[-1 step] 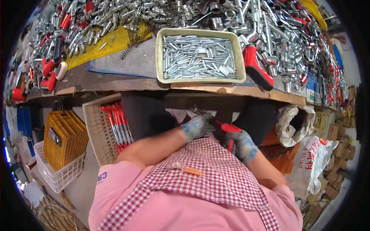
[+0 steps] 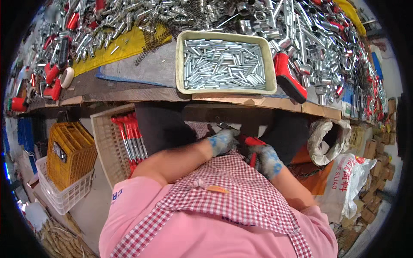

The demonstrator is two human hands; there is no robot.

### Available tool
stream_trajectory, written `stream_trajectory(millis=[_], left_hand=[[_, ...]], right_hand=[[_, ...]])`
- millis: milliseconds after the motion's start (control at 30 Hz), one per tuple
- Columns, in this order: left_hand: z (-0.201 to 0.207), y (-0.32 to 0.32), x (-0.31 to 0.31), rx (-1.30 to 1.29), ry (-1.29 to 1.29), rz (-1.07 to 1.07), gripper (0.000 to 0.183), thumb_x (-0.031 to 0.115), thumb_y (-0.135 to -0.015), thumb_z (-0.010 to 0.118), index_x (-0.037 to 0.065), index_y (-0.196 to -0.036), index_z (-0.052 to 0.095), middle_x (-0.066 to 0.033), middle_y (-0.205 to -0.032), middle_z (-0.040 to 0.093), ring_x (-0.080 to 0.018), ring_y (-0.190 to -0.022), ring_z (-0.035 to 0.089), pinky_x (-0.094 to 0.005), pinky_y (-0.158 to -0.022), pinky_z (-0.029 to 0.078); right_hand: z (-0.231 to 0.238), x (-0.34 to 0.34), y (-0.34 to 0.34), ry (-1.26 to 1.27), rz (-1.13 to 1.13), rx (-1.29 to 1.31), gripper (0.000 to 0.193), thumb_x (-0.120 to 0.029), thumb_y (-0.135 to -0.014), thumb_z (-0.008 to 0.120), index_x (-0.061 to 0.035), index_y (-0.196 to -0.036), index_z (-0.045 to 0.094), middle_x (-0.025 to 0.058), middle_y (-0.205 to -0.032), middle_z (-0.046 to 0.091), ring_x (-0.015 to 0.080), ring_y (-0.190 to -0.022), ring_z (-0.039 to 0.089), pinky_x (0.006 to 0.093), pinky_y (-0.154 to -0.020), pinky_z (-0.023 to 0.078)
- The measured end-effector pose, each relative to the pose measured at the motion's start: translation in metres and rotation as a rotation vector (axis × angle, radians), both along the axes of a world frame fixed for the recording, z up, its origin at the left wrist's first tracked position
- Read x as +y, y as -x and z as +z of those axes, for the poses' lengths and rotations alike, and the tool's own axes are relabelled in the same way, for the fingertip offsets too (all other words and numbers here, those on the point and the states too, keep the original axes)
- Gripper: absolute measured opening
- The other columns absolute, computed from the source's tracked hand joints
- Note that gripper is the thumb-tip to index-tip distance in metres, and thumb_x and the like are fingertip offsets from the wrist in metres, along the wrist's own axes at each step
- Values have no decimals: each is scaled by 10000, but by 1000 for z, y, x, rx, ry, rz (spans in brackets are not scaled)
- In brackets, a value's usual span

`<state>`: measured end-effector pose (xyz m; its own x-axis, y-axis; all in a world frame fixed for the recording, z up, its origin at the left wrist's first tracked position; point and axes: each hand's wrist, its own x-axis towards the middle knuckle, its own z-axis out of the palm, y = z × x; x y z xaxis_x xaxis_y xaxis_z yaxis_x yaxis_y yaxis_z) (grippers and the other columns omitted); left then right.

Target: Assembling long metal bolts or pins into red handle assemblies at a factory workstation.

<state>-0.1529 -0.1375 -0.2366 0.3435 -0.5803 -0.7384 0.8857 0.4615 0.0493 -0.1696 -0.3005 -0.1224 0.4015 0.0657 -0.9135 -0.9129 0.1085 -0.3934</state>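
Above my lap is a hand tool with red handles [image 2: 254, 141] and a metal head [image 2: 226, 126], in shape like pliers; its exact kind is unclear. My right hand [image 2: 267, 160], in a grey-and-blue glove, is closed round the red handles. My left hand [image 2: 223, 141], gloved the same way, is closed at the tool's head end, and its fingers hide what lies under them. Past both hands, on the bench edge, stands a cream tray [image 2: 182, 86] with many short metal pins [image 2: 223, 64].
Loose metal parts [image 2: 301, 26] cover the bench [image 2: 142, 91], with a red-and-black grip [image 2: 289, 77] near its edge. To the left, a crate [image 2: 103, 142] holds red-handled tools [image 2: 129, 137] beside a yellow basket [image 2: 71, 155]. An open white sack [image 2: 322, 144] stands right.
My right hand has shifted slightly left, and the lower red handle has swung left and upward. My left hand has moved a little to the right. The tool remains in both hands.
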Motion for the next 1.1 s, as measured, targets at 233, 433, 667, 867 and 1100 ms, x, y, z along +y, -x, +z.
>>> stream_trajectory(millis=[233,433,667,867,1100], left_hand=[[-46,0,-22,12,68,-135,317,329,-973,511,44,-1061,619,-164,-1041,659,-306,-935,616,-428,-840,478],[-19,-8,-11,54,-44,-112,517,388,-938,570,-29,-1237,514,-235,-1307,532,-329,-1089,548,-457,-896,440],[-40,-7,-14,26,37,-61,471,357,-970,493,-18,-1256,495,-250,-1185,593,-352,-1040,593,-458,-860,486],[-46,-16,-17,89,165,135,362,297,-993,392,20,-1129,583,-171,-1041,670,-305,-933,660,-439,-809,541],[-12,-1,28,-65,-68,77,379,330,-967,379,71,-1062,639,-118,-994,671,-268,-883,631,-448,-774,519]], right_hand=[[-51,16,-8,-86,-325,134,167,-50,-846,577,46,-980,604,137,-723,624,267,-596,604,358,-515,505],[-67,9,-8,-103,-233,106,166,-46,-856,561,58,-978,602,143,-737,625,276,-605,601,361,-539,510],[-77,5,-12,-169,-197,108,194,-41,-904,490,22,-1070,568,128,-802,636,268,-673,639,393,-638,572],[-84,27,-36,-137,-113,72,258,-57,-895,529,24,-1129,600,181,-968,677,302,-816,678,395,-720,575],[-75,82,-81,500,1055,-483,410,-305,-899,563,-1,-1166,627,187,-1140,657,309,-1004,641,393,-876,499]])
